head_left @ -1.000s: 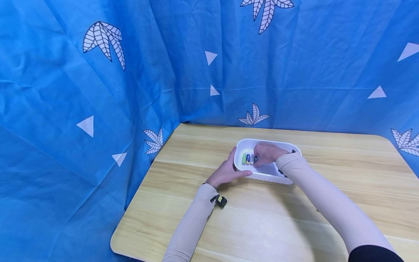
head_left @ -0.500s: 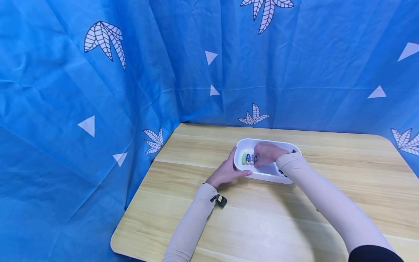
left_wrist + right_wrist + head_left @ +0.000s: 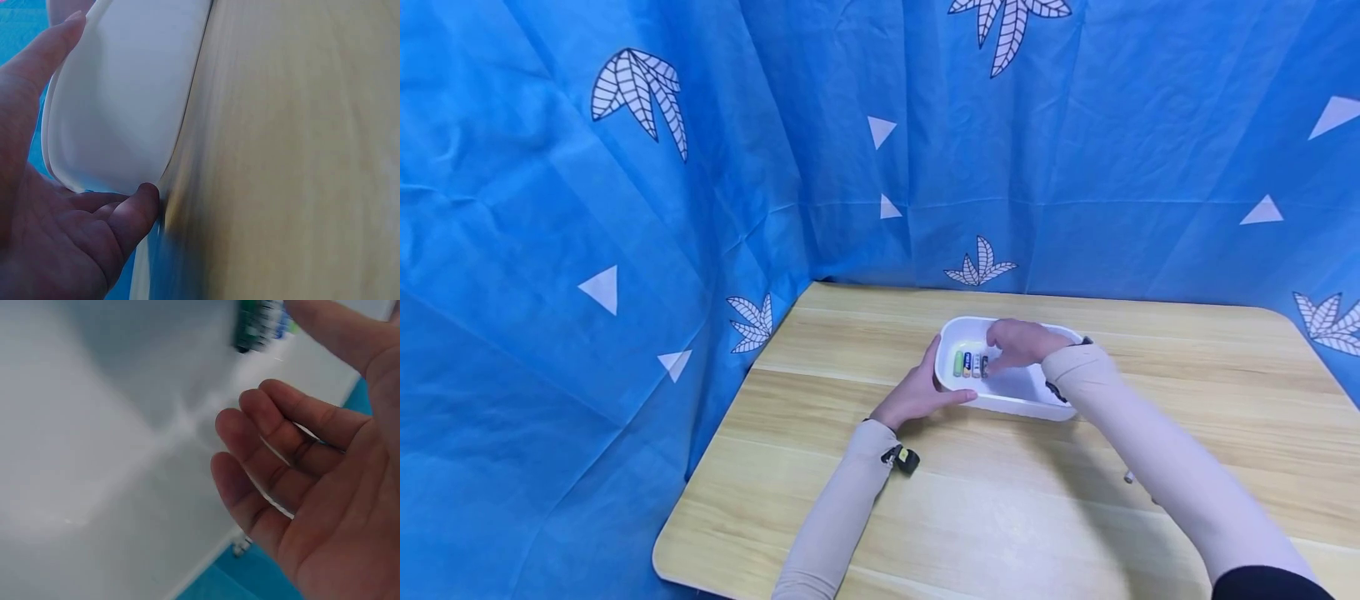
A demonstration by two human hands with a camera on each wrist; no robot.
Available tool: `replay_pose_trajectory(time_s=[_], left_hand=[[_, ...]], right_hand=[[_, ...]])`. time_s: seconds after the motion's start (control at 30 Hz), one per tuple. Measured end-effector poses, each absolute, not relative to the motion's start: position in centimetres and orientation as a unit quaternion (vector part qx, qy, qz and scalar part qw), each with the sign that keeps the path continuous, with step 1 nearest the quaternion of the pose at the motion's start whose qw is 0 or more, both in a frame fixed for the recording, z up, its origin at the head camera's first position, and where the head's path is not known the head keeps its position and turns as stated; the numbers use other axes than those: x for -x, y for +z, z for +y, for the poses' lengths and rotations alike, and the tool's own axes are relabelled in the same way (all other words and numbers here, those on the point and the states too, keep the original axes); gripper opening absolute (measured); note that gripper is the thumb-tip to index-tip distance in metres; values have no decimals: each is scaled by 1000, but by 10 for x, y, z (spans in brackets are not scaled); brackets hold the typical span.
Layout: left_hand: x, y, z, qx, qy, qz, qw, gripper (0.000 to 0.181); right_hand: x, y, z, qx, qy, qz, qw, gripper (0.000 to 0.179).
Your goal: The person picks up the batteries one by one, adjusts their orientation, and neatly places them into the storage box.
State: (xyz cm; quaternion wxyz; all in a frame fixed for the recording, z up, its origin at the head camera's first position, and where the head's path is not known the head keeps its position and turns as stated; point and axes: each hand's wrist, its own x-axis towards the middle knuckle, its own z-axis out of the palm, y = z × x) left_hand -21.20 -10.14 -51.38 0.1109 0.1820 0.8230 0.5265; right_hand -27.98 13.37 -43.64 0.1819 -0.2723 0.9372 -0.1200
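Note:
A white plastic box (image 3: 1011,407) stands on the wooden table. My left hand (image 3: 917,392) holds its left end, thumb along the near side and fingers around the far side. At that end several batteries lie side by side in a row: a green one (image 3: 958,363), a blue and orange one (image 3: 967,365), a silvery one (image 3: 977,366) and a dark one (image 3: 985,367). Inside the box, just right of the row, is my right hand (image 3: 1021,342). The right wrist view shows its fingers loosely bent, nothing between them, apart from the dark green battery (image 3: 246,328).
Beside the right forearm, a small grey cylinder end (image 3: 1129,477) lies on the table (image 3: 820,417), partly hidden by the sleeve. A blue curtain (image 3: 1075,167) with white leaves and triangles hangs behind and to the left.
My right hand has released the dark battery at the row's right end and moved slightly up and right. The cylinder end beside the forearm shows more. The left hand stays put.

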Motion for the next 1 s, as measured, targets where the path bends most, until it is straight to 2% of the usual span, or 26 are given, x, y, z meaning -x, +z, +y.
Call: replay_pose_trajectory(time_s=[0.3, 0.47, 0.73, 1.0], left_hand=[[212, -513, -96, -185, 538, 814, 118, 122], [212, -516, -96, -184, 534, 817, 115, 123], [211, -518, -100, -167, 523, 829, 109, 126], [211, -517, -100, -171, 522, 829, 107, 127]], right_hand=[[250, -391, 164, 266, -175, 943, 92, 41], [226, -380, 189, 252, -212, 942, 66, 38], [186, -388, 231, 230, -243, 941, 48, 39], [150, -414, 262, 187, -266, 945, 26, 41]])
